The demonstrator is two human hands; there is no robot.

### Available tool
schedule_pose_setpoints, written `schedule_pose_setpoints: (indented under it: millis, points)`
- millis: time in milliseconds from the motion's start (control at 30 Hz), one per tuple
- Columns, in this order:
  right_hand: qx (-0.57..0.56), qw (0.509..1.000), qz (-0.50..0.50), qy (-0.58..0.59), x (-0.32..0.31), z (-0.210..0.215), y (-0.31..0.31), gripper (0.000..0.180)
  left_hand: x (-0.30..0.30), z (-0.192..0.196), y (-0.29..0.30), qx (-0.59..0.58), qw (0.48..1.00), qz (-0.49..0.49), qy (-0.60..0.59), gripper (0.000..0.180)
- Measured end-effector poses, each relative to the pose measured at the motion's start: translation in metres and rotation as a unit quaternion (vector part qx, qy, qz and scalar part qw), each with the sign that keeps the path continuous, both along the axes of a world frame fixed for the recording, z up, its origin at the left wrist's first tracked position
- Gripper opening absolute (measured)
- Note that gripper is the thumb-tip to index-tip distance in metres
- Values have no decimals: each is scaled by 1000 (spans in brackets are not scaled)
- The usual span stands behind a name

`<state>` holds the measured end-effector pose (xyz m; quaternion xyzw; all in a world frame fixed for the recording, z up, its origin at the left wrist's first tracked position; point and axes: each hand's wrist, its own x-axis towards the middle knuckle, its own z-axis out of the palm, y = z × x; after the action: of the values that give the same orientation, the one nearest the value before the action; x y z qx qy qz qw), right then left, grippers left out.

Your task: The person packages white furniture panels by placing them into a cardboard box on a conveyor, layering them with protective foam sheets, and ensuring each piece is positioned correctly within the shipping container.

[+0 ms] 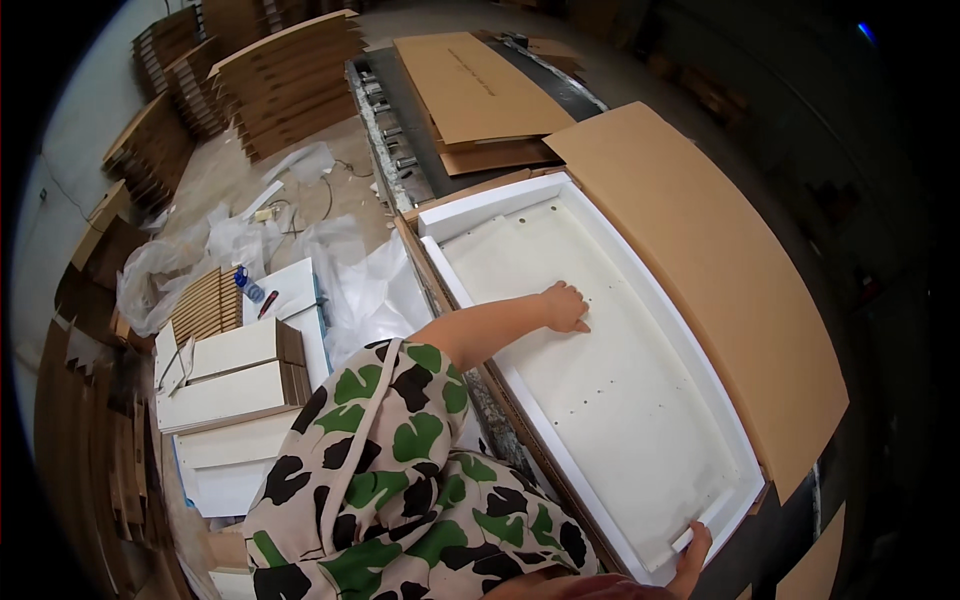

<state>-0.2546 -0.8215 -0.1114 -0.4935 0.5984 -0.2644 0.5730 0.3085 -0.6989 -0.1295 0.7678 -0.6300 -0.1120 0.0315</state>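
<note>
Lying flat, drilled white panel (610, 390)

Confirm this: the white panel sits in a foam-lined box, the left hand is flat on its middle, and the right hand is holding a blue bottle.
Not quite. The head view shows the right hand at the near corner of the white panel, not holding a bottle. The left hand does lie flat on the panel.

Stacks of brown cardboard sheets (285, 80) stand on the concrete floor (340, 190), well left of the hand. Crumpled clear plastic wrap (200, 250) litters it. Dim shadow lies far right.
</note>
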Motion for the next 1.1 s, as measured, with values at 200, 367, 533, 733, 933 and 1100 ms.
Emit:
schedule_pose_setpoints:
  millis: [200, 367, 533, 733, 933, 1100]
  points:
    - [0, 1000, -3, -25, -12, 0, 32, 20, -10, -6, 21, -75, 997, -31, -10, 50]
    - [-49, 980, 95, 169, 14, -6, 30, 26, -2, -23, 25, -199, 970, -96, -96, 45]
    - [-197, 882, 158, 397, -9, -36, 0, 57, -1, -9, 28, -59, 991, -78, -93, 58]
    - [-65, 887, 62, 452, 10, 70, 32, 64, 2, -31, 36, -68, 984, -43, -156, 66]
    - [-166, 729, 187, 637, -2, 45, 65, 53, 0, -31, 30, -102, 984, -56, -138, 69]
    - [-257, 629, 249, 690, -2, 0, 42, 33, 10, -37, 34, -119, 981, -41, -147, 68]
